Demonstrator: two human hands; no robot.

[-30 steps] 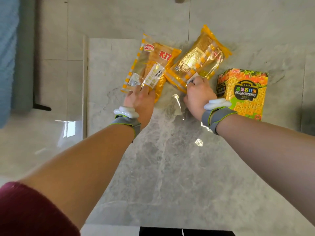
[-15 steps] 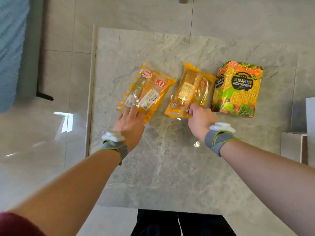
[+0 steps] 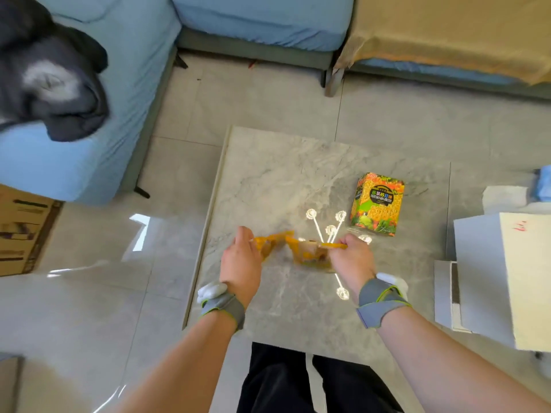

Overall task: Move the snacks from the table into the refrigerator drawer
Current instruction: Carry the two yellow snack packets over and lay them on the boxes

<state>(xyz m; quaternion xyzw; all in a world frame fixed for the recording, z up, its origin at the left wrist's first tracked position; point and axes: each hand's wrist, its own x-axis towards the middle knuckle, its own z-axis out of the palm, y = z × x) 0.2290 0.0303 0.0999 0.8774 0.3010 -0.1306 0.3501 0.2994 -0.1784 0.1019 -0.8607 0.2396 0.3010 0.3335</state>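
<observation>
My left hand [image 3: 241, 263] grips one orange snack packet [image 3: 272, 244] by its end and holds it above the grey marble table [image 3: 277, 174]. My right hand [image 3: 351, 260] grips a second orange and clear snack packet [image 3: 313, 254] the same way, also lifted off the table. Both packets hang edge-on between my hands. A green and orange biscuit box [image 3: 377, 204] stands on the table beyond my right hand, apart from it. No refrigerator drawer is in view.
A blue sofa [image 3: 89, 150] with a dark garment [image 3: 50, 73] on it lies to the left and behind the table. A cardboard box [image 3: 21, 231] sits at the far left. White boxes [image 3: 501, 278] stand right of the table. Ceiling-light reflections show on the tabletop.
Both hands have lifted their orange packets off the table and drawn them toward me. The view has pulled back and tilted up, so the sofa and floor now show.
</observation>
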